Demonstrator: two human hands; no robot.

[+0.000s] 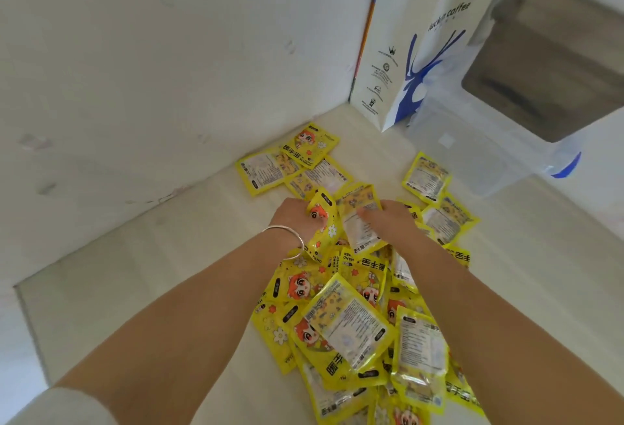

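- Your left hand point(293, 216) is stretched forward over the far end of the pile point(347, 323), with its back turned up and the forearm running straight out from the lower left.
- Its fingers are curled round a cartoon-face packet point(322, 225), which bends in the grip and stands up off the heap.
- A silver bracelet point(287, 242) sits at that wrist.
- Your right hand point(393, 218) comes in from the lower right, level with the left and just beside it.
- Its thumb presses on top of a label-side packet point(363, 238), pinching it. The fingers beneath are hidden.
- The two held packets touch each other between your hands.
- The pile of yellow packets lies on the white table point(169, 272), mostly under and between your forearms.
- Stray packets point(304, 154) lie beyond your hands near the wall point(135, 69).
- A paper bag point(422, 53) and a clear box point(472, 154) stand at the far right.
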